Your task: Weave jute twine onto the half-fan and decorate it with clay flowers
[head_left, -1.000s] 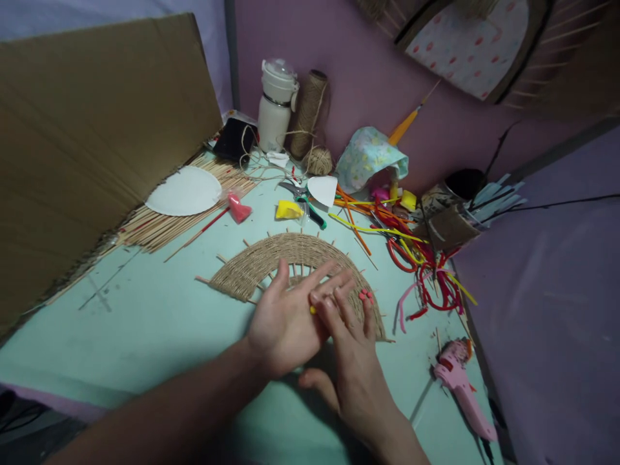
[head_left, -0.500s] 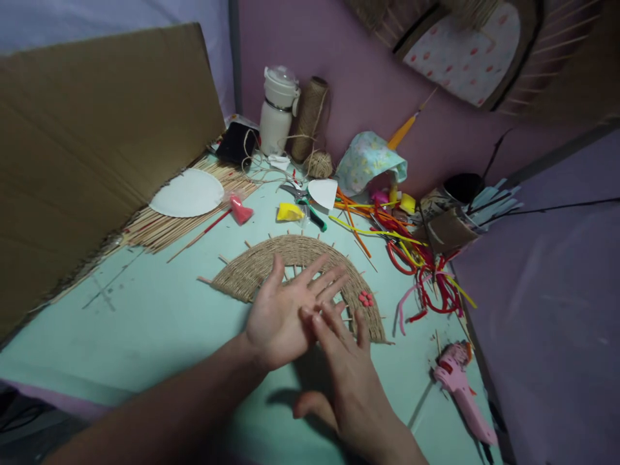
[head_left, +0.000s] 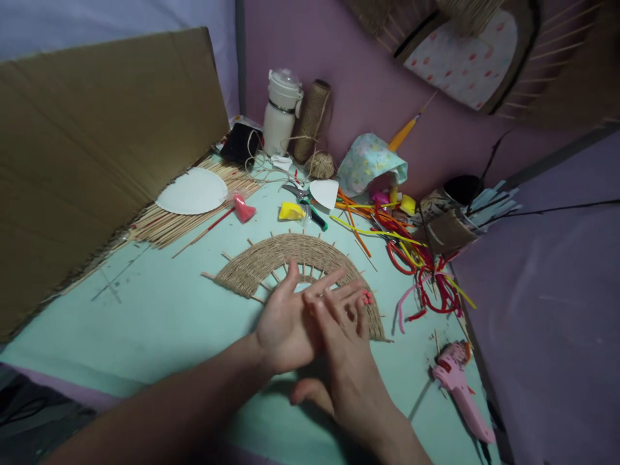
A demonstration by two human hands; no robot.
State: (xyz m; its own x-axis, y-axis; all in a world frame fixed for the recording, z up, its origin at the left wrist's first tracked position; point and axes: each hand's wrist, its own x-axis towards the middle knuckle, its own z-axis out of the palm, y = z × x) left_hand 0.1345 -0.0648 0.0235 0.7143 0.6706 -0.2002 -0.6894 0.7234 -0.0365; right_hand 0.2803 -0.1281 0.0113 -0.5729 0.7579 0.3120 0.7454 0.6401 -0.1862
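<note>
My left hand (head_left: 295, 323) is palm up with its fingers spread, over the near edge of a woven twine arch (head_left: 290, 248). My right hand (head_left: 349, 368) lies palm down across it, fingertips touching the left palm and fingers, its thumb held apart. Anything small between the palm and the fingertips is too hidden to make out. Pink-red pieces (head_left: 367, 298) sit on the arch's right part, partly behind my left fingers. Beyond the arch lie a yellow packet (head_left: 290, 211) and a red packet (head_left: 243, 208).
Green-handled cutters (head_left: 314, 216), pipe cleaners (head_left: 443, 290) and thin sticks (head_left: 169, 223) lie on the green table (head_left: 145, 329). A pink glue gun (head_left: 462, 394) is at the right. A cardboard sheet (head_left: 106, 129) stands left; a white bottle (head_left: 281, 116) and twine roll (head_left: 312, 119) stand behind.
Both hands have stayed together. My left hand has shifted slightly right, its fingers now reaching beside the pink-red pieces, and my right fingertips have moved a little over it.
</note>
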